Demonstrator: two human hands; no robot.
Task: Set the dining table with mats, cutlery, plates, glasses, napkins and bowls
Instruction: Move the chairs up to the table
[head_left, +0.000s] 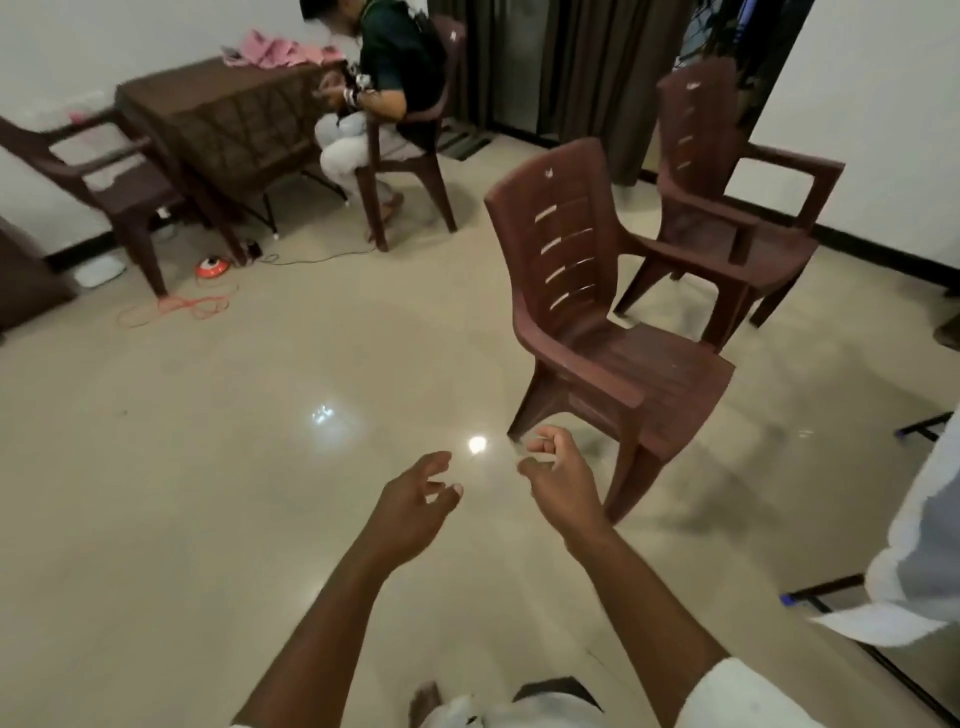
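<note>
My left hand (415, 501) hangs over the shiny tiled floor with its fingers loosely spread and nothing in it. My right hand (558, 470) is stretched out beside it, fingers loosely curled, holding nothing, close to the front leg of a brown plastic chair (597, 332). At the right edge a white tablecloth (919, 561) hangs from a table whose top is out of view. No mats, cutlery, plates, glasses, napkins or bowls show.
A second brown chair (727, 208) stands behind the first. A person (384, 93) sits at a brown-clothed table (228, 119) at the back left, with pink cloth (280, 52) on it. Another chair (104, 171), an orange cable (176, 306) and dark curtains (597, 67) are around.
</note>
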